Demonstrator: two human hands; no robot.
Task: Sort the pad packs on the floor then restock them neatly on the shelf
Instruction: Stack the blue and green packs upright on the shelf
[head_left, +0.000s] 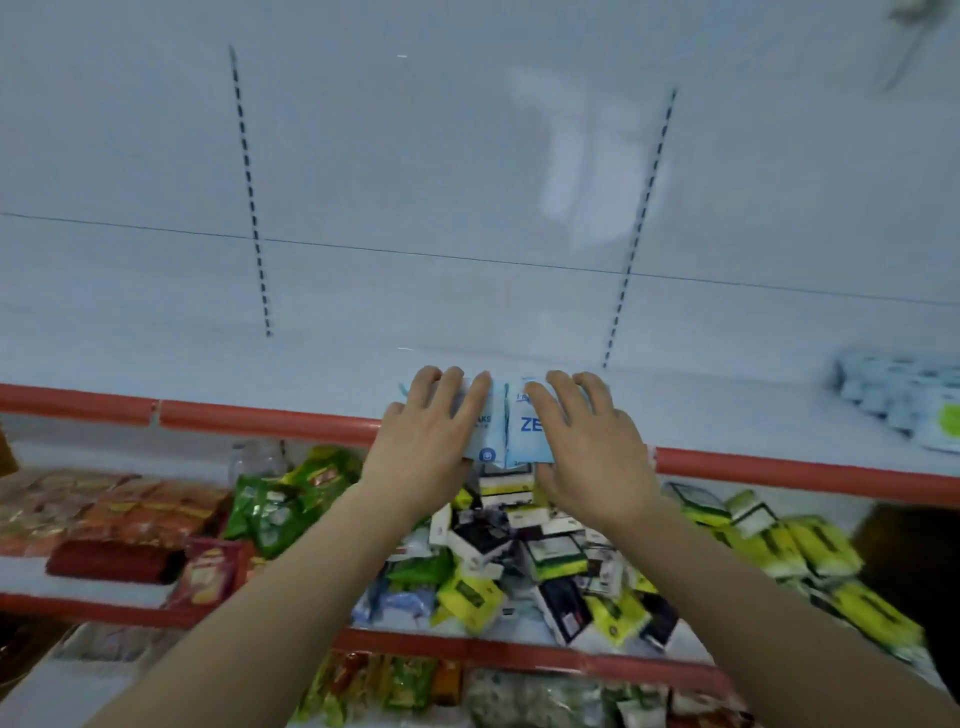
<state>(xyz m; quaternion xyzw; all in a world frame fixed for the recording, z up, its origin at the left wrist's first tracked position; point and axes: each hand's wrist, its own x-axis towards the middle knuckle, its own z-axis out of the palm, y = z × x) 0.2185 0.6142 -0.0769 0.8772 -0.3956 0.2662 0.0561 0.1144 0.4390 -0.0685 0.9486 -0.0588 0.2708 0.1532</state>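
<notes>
Both hands lie flat on two light blue pad packs at the middle of the frame.
The left hand (428, 423) covers the left pad pack (480, 434) and the right hand (584, 441) the right pad pack (530, 431), fingers straight; the packs touch side by side on the white shelf (208, 374) above its red front edge (260, 418). More pale packs (904, 395) sit at the right edge; the lower shelves (291, 540) are crowded with goods.

Pad packs (511, 423) glossy plastic film; shelf (311, 364) smooth white painted metal.
</notes>
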